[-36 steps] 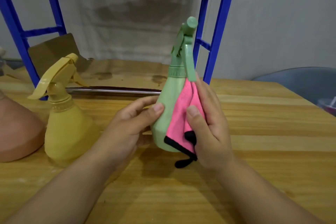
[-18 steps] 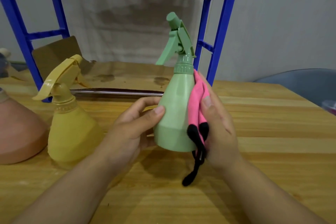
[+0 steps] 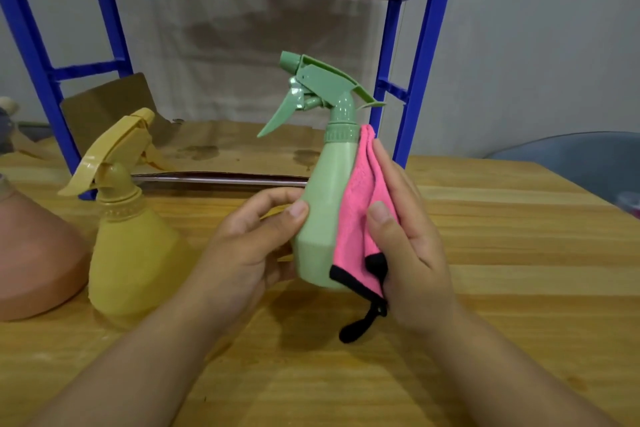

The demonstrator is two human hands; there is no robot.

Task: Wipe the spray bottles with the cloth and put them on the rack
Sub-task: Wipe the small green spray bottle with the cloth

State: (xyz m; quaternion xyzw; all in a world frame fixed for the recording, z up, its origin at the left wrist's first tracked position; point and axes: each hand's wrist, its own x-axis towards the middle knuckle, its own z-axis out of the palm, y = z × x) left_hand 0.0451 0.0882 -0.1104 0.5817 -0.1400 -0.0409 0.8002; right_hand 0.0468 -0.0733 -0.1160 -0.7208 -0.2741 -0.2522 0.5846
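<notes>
Forearms enter from the lower edge of the frame and meet at centre. Left hand [image 3: 249, 246] grips the green spray bottle [image 3: 323, 218] by its lower body, thumb on the near face and fingers curled behind, holding it tilted above the counter [image 3: 502, 270]. Right hand [image 3: 405, 239] presses the pink cloth [image 3: 356, 218] flat against the bottle's right side, thumb pinning the fabric; a black-edged corner and loop hang below.

Assessment: wiping of the green bottle is in hand, and racking has not begun. The next move likely calls for drawing the cloth over the remaining faces, then lifting the bottle to a shelf.

At centre left the yellow spray bottle [image 3: 131, 253] stands on the counter, untouched. Beyond it, at left edge, a terracotta-coloured object [image 3: 31, 253] is cut off and unidentified. At rear stands the blue rack [image 3: 415, 80], with brown card on its lower shelf; the upper shelf is cropped by the top edge. A grey rounded item at right edge cannot be made out.
</notes>
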